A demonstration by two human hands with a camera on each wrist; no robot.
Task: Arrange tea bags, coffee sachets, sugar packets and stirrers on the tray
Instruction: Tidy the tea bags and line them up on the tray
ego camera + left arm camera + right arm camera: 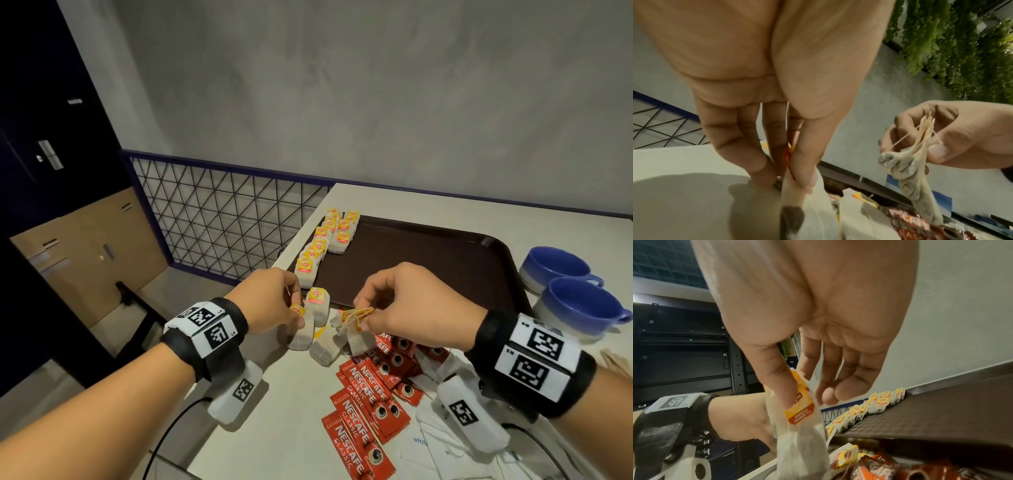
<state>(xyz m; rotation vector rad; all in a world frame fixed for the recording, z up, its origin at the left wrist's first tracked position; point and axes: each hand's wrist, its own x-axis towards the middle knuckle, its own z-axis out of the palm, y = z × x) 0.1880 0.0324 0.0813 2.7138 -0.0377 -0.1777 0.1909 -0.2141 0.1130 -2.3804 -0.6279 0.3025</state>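
A dark brown tray [428, 260] lies on the white table, with a row of yellow-tagged tea bags [329, 236] along its left edge. My left hand [274, 301] pinches the tag end of one tea bag [303, 330] just off the tray's near-left corner. My right hand [400, 301] pinches a bunch of tea bags [356, 325] by their tags and strings; the bags hang down [910, 183] toward the table. Another tea bag [318, 305] sits at the tray's near edge. Red coffee sachets [370, 401] lie in a pile nearer me, white sugar packets [442, 442] beside them.
Two blue cups [575, 294] stand right of the tray. Wooden stirrers [616, 359] show at the right edge. A wire mesh railing [222, 222] borders the table's left side, with a drop to the floor beyond it. A grey wall rises behind.
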